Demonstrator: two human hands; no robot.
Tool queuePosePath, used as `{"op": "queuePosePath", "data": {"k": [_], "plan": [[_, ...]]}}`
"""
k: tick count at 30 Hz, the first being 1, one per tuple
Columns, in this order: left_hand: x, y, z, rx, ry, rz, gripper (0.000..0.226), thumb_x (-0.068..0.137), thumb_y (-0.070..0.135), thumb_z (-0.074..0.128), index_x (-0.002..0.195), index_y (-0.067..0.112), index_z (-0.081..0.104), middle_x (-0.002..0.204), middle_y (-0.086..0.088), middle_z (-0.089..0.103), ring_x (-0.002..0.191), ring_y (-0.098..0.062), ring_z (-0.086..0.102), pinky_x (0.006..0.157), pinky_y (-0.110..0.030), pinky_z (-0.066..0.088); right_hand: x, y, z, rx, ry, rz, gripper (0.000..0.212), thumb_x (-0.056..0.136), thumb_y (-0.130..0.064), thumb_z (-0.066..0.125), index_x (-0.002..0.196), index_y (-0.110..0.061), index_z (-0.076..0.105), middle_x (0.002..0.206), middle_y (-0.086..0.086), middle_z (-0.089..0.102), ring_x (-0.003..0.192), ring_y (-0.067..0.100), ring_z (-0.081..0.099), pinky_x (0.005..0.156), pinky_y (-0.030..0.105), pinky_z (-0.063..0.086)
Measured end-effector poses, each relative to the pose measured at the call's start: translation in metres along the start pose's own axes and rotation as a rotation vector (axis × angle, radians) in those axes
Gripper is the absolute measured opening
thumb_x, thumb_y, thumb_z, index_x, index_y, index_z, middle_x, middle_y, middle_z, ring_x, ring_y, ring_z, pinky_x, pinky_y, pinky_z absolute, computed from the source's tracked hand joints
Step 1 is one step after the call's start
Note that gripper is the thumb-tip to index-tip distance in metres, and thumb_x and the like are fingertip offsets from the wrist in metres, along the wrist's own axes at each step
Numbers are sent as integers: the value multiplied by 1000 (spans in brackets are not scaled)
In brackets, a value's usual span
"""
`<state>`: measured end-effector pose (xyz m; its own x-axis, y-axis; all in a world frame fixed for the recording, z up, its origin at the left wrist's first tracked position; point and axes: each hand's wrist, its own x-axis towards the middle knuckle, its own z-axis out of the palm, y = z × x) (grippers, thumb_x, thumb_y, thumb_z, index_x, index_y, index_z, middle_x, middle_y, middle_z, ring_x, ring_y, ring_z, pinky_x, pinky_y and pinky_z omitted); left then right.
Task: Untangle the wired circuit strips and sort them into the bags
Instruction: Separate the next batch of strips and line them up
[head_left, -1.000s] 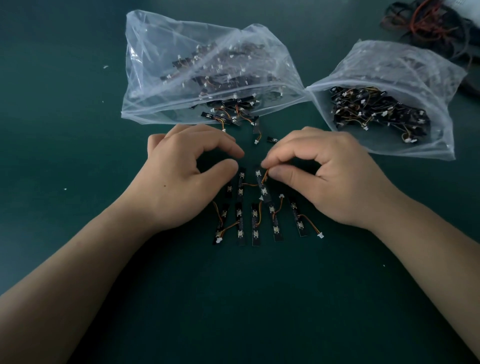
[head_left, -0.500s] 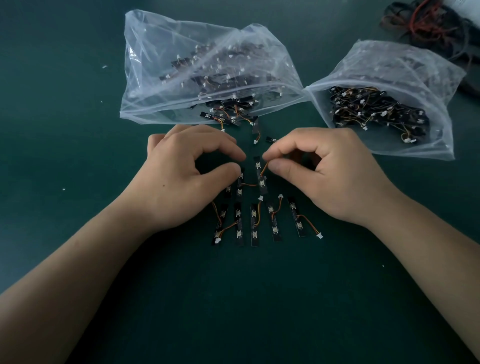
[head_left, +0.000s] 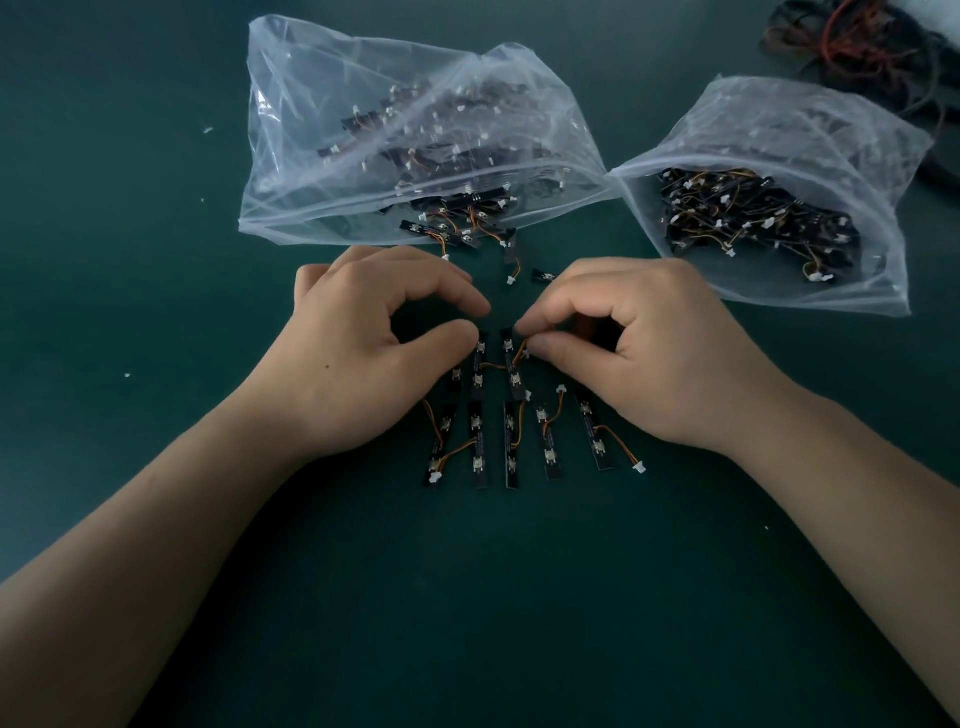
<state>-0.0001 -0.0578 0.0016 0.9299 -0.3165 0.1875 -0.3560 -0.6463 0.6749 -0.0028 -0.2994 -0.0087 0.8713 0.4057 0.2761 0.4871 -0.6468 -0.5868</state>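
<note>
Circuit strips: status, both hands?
Left hand curled, thumb tip on a strip. Right hand pinching orange wire of the next strip. Five strips laid out below; both bags open, nothing blocking.

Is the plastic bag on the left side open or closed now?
Open. The left bag lies on its side with its mouth gaping toward the hands, and a few strips spill out of it.

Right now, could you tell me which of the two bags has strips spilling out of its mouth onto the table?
The left bag: several strips poke out of its open edge onto the table. The right bag keeps its tangle inside.
</note>
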Motion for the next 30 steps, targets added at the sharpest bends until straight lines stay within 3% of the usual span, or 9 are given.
{"op": "queuePosePath", "data": {"k": [5,8,11,15,19,22,25,30], "plan": [[-1,0,-1,6,-14,9,18,82,49,65,96,47,75,120,34,64,134,1,47,122,-52,25,0,-1,-1,6,56,32,8,94,-23,78,99,-30,79,88,-22,69,84,1,66,73,9,43],[-1,-1,1,22,-19,8,19,78,52,69,96,49,75,124,31,64,135,3,46,124,-42,19,0,-1,-1,22,101,57,10,93,-23,79,97,-31,79,87,-23,71,81,3,66,71,9,43],[0,0,4,71,0,-4,22,75,54,70,96,49,74,121,33,64,133,4,46,115,-27,16,0,-2,-1,32,120,72,9,92,-22,79,96,-31,79,86,-21,72,80,5,66,69,10,44],[2,1,6,61,47,-32,22,76,52,70,97,45,74,110,34,67,123,2,54,121,-46,31,0,-2,-1,36,123,84,10,92,-22,79,95,-32,79,83,-20,71,78,6,65,67,9,42],[4,2,6,-3,78,-68,16,84,48,63,92,39,75,103,31,69,107,4,62,116,-50,37,1,-2,-1,24,125,60,9,91,-20,79,96,-28,80,84,-17,69,77,7,64,68,9,41],[3,1,1,-95,40,-73,23,90,45,57,85,37,78,113,27,69,118,3,60,119,-52,33,1,-1,-2,43,127,61,9,91,-17,79,93,-26,79,81,-17,67,76,9,64,67,10,41],[2,2,-1,-60,-5,-46,34,90,54,47,88,44,79,119,31,66,127,7,51,122,-51,26,0,-1,-2,57,127,69,10,90,-15,77,91,-25,78,79,-16,67,74,13,64,65,11,40],[3,2,1,50,-37,-33,48,97,62,34,93,46,79,122,40,60,133,8,40,116,-27,11,0,-1,-1,50,128,71,9,90,-17,77,91,-26,78,80,-14,69,74,15,64,64,11,41]]}}
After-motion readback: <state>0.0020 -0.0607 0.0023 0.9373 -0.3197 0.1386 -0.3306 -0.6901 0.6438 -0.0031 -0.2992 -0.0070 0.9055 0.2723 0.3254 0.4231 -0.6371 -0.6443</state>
